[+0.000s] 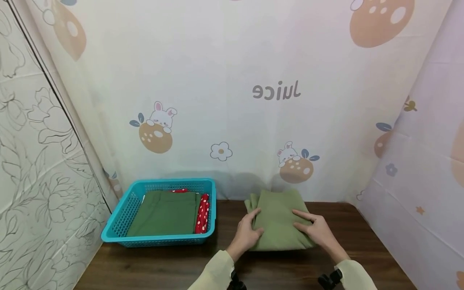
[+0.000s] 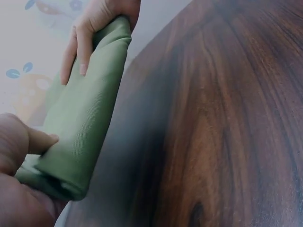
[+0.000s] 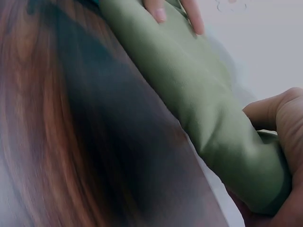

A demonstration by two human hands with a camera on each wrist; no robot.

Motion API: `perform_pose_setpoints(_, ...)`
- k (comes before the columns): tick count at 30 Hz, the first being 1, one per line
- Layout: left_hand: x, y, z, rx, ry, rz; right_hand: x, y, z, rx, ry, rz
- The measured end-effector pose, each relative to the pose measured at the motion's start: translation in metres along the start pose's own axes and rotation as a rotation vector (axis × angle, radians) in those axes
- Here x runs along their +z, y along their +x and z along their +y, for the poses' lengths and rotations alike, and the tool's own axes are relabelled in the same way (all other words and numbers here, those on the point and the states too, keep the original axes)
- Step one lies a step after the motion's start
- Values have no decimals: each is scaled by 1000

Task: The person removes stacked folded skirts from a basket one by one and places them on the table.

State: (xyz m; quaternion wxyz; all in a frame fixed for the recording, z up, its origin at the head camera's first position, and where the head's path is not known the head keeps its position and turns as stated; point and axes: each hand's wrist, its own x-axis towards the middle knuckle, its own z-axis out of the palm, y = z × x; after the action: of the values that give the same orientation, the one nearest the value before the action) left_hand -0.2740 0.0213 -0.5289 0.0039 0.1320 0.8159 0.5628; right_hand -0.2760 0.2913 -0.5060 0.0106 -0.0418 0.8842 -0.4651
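In the head view a folded light green cloth (image 1: pixel 280 221) is over the right part of the wooden table, a loose fold sticking out at its back left corner. My left hand (image 1: pixel 244 233) grips its left side, and my right hand (image 1: pixel 319 231) grips the right side. Seen from the left wrist, the cloth (image 2: pixel 90 113) is raised above the table, its rounded front fold toward the camera, with the left thumb on top. The right wrist view shows the right hand (image 3: pixel 289 123) wrapped round one end of the cloth (image 3: pixel 189 85).
A teal plastic basket (image 1: pixel 214 193) stands left of the cloth on the dark wooden table (image 1: pixel 145 266). Inside lie a folded dark green cloth (image 1: pixel 164 213) and a red cloth with white dots (image 1: pixel 203 213). Printed curtains (image 1: pixel 224 121) hang behind and at both sides.
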Motion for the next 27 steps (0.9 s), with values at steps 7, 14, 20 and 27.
perform_pose_setpoints(7, 18, 5, -1, -11, 54, -86, -15, -5, 19, 38, -61, -7)
perform_pose_setpoints(14, 30, 12, -1, -11, 114, -125, -23, -6, 24, 34, -117, 15)
perform_pose_setpoints(20, 39, 13, 1, 29, 171, -223, -31, -10, 31, -2, -223, 54)
perform_pose_setpoints(27, 52, 10, 4, 30, 176, -256, -37, -11, 44, -67, -288, 86)
